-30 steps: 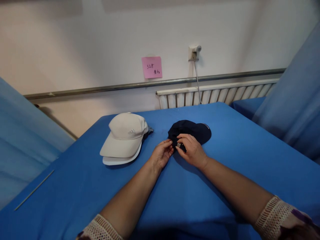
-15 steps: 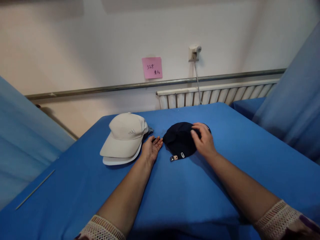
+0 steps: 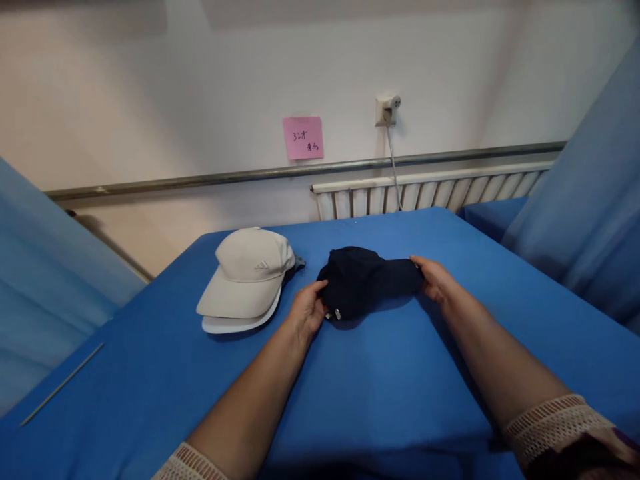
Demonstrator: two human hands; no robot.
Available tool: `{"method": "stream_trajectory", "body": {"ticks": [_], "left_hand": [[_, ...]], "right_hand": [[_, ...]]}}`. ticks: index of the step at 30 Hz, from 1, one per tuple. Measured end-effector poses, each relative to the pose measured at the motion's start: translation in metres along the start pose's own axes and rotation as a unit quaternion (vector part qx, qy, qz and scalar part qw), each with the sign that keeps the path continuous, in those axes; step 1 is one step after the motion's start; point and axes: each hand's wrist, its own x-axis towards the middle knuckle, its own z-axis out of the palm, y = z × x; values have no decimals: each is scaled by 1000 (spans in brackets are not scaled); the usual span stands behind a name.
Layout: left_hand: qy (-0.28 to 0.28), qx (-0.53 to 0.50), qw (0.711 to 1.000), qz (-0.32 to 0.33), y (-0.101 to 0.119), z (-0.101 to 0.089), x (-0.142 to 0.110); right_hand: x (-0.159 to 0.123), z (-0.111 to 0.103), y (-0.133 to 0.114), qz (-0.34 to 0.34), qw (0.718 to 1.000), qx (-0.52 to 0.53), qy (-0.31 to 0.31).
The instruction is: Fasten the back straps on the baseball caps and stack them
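Observation:
A dark navy baseball cap [image 3: 357,280] is held between my two hands over the blue-covered table. My left hand [image 3: 309,310] grips its back edge, thumb on top, beside the small metal strap fittings. At the other end, my right hand [image 3: 436,277] pinches the tip of the brim, which points right. Left of my left hand, a beige cap [image 3: 255,257] with a small logo sits on top of a white cap, of which mainly the brim [image 3: 243,323] shows. Something dark grey sticks out behind this stack.
The blue cloth [image 3: 390,393] covers the table up to the wall. A thin stick [image 3: 63,385] lies near its left edge. Blue curtains [image 3: 595,187] hang at both sides. Behind are a radiator [image 3: 430,190], a metal rail [image 3: 225,178], a plugged socket [image 3: 386,110] and a pink note [image 3: 303,138].
My left hand has closed on the navy cap's back edge, and my right hand has moved to its brim tip. The cap has turned, its brim now showing to the right.

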Motion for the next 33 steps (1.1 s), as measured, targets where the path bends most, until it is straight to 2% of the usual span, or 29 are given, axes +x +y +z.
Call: {"method": "stream_trajectory", "body": {"ticks": [2, 5, 7, 10, 13, 16, 18, 20, 23, 26, 30, 33], "left_hand": [[-9, -37, 999, 8, 11, -5, 5], [-28, -120, 992, 20, 29, -16, 14], [-10, -167, 985, 30, 36, -23, 18], [29, -184, 982, 24, 36, -28, 22], [19, -165, 986, 1, 23, -22, 18], [-62, -107, 992, -20, 6, -11, 8], [-125, -46, 991, -9, -7, -3, -1], [-151, 1, 988, 10, -18, 3, -9], [-145, 20, 989, 25, -30, 8, -15], [-123, -7, 992, 36, -35, 8, -14], [-108, -6, 991, 78, -34, 7, -11], [-114, 20, 987, 109, -24, 11, -15]], "right_hand": [[-3, 2, -4, 29, 996, 71, -42], [-3, 2, -8, 16, 991, 108, -74], [-3, 2, -9, 9, 984, 153, -89], [-4, 4, -8, 8, 965, 247, -87], [-11, 11, -4, -9, 951, 298, -88], [-25, 26, 7, -17, 947, 295, -123], [-36, 39, 18, -11, 949, 281, -139], [-48, 52, 32, -9, 952, 268, -147], [-67, 66, 51, 20, 952, 268, -148], [-81, 74, 62, 60, 952, 257, -158], [-84, 75, 62, 103, 951, 233, -176], [-76, 69, 57, 103, 956, 204, -187]]}}
